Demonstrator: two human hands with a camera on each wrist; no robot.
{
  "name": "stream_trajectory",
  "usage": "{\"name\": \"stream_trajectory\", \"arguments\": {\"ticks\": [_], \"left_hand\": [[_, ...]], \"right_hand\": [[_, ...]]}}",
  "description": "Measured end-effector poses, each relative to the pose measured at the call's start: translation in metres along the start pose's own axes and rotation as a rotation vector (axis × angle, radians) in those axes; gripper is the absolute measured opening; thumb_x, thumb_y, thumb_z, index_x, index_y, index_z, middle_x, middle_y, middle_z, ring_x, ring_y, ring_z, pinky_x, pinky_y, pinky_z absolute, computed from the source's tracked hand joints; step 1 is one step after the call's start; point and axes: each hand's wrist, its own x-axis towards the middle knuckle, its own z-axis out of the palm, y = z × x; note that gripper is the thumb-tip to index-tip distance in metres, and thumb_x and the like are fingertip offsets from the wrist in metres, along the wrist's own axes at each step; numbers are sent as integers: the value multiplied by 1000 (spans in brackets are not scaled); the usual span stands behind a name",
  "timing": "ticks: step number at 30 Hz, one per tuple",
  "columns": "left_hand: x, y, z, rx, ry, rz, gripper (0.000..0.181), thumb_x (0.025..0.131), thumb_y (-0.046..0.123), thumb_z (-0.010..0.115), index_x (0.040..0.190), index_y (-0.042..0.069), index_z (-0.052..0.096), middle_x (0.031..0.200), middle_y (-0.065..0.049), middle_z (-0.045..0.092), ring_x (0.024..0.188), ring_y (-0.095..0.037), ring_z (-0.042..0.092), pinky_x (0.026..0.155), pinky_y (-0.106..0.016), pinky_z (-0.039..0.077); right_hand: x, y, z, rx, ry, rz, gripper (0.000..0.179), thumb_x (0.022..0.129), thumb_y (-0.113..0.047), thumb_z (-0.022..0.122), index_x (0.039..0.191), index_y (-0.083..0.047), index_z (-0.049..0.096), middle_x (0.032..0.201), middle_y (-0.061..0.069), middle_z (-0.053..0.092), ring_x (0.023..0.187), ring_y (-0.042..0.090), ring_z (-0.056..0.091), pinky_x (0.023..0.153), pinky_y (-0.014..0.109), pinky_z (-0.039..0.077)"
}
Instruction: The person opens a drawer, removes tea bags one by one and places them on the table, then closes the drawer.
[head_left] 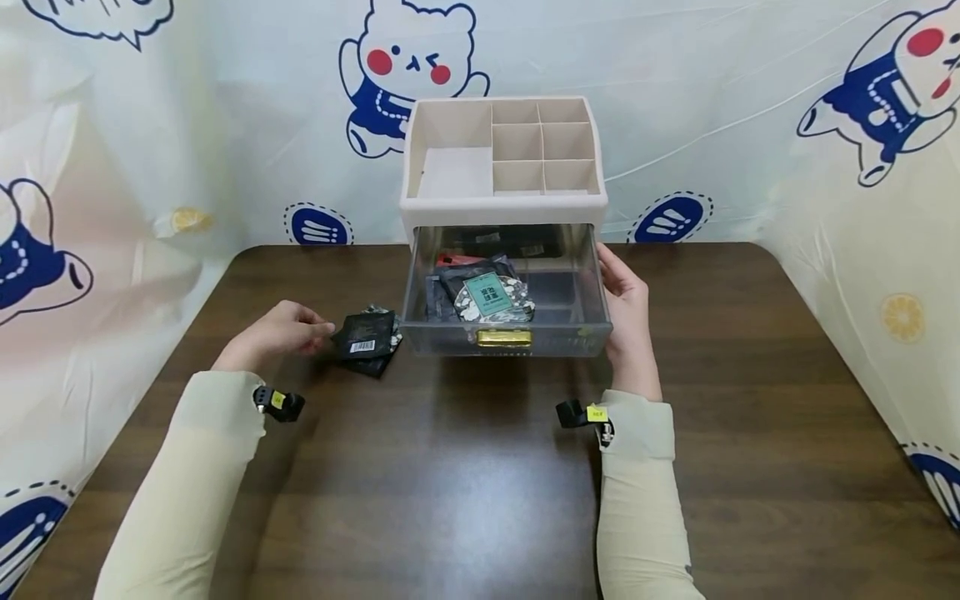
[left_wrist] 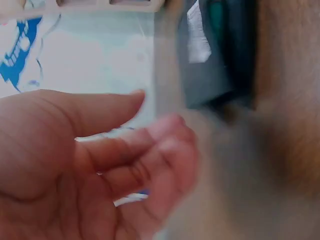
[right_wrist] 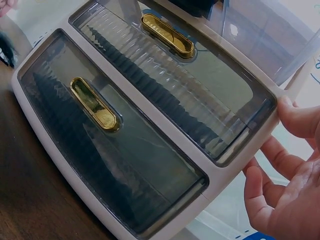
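Note:
My left hand (head_left: 288, 329) is at the left of a small pile of flat black packets (head_left: 365, 340), one bearing a white barcode label. In the left wrist view, a gap separates its thumb and bent fingers (left_wrist: 170, 155), with nothing between them; the packet (left_wrist: 205, 75) lies beyond the fingertips. A white desktop organizer (head_left: 504, 204) stands at the back, its clear top drawer (head_left: 506, 337) pulled out. Inside lie several packets, one with a green label (head_left: 489, 293). My right hand (head_left: 628, 312) rests against the organizer's right side, thumb at its front edge (right_wrist: 281, 100).
Two lower drawers with gold handles (right_wrist: 95, 104) are closed, seen in the right wrist view. The organizer's top has several compartments (head_left: 517, 142). A brown wooden table (head_left: 450, 500) lies beneath, and a cartoon-printed curtain (head_left: 675, 83) hangs behind.

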Motion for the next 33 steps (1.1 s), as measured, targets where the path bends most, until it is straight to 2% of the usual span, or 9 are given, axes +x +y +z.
{"name": "stream_trajectory", "arguments": {"ticks": [3, 6, 11, 16, 20, 23, 26, 29, 33], "left_hand": [[-18, 18, -13, 158, 60, 35, 46, 102, 32, 53, 122, -9, 61, 106, -23, 67, 94, -31, 63, 78, -43, 52], [-36, 44, -32, 239, 145, 89, 49, 103, 34, 51, 124, -9, 60, 109, -25, 68, 94, -33, 65, 76, -47, 53], [-61, 94, -64, 271, 259, 202, 45, 103, 35, 52, 117, -6, 64, 95, -18, 70, 84, -25, 65, 66, -36, 50], [-81, 145, -77, 309, 310, 340, 39, 101, 38, 54, 111, 4, 70, 87, -8, 69, 75, -17, 57, 63, -27, 42], [-87, 187, -74, 335, 249, 447, 35, 100, 37, 57, 110, 7, 72, 90, -7, 71, 80, -17, 59, 66, -21, 44], [-86, 218, -67, 367, 195, 482, 35, 100, 36, 57, 110, 6, 73, 94, -9, 74, 87, -19, 64, 75, -24, 51], [-84, 246, -60, 426, 137, 496, 35, 101, 36, 55, 112, 8, 73, 99, -10, 75, 93, -21, 66, 88, -36, 53], [-80, 271, -54, 457, 43, 489, 36, 101, 36, 55, 114, 8, 73, 104, -12, 74, 97, -23, 68, 96, -45, 51], [-69, 296, -43, 483, -71, 469, 33, 104, 29, 51, 113, 4, 71, 105, -14, 72, 93, -23, 68, 94, -41, 52]], "right_hand": [[1, -1, -1, 8, -1, 9, 44, 96, -15, 65, 138, -22, 60, 130, 4, 63, 106, 14, 58, 81, 20, 53], [1, -1, -2, 15, 4, 9, 43, 96, -14, 64, 139, -21, 60, 127, 3, 64, 105, 13, 58, 80, 19, 53], [2, -1, -4, 7, 3, 14, 44, 97, -13, 62, 140, -20, 58, 129, 2, 63, 108, 13, 57, 81, 19, 52], [4, 0, -4, 19, 2, 15, 44, 97, -12, 63, 140, -19, 58, 121, -2, 64, 107, 13, 57, 81, 19, 53], [3, 1, -5, -1, 0, 29, 44, 97, -14, 63, 141, -21, 57, 125, 0, 63, 109, 13, 56, 83, 19, 52], [2, 2, -4, -3, -3, 29, 45, 98, -14, 62, 141, -21, 57, 127, 1, 62, 109, 13, 56, 82, 19, 52], [2, 3, -3, 23, -11, 21, 44, 97, -13, 62, 141, -20, 57, 125, 1, 63, 108, 14, 56, 81, 19, 52], [3, 2, -2, 35, -10, 21, 44, 97, -13, 63, 140, -22, 58, 125, 1, 63, 109, 14, 55, 81, 19, 52], [4, 0, -1, 33, -4, 20, 43, 97, -13, 63, 139, -23, 60, 124, 0, 64, 108, 14, 55, 81, 19, 52]]}}
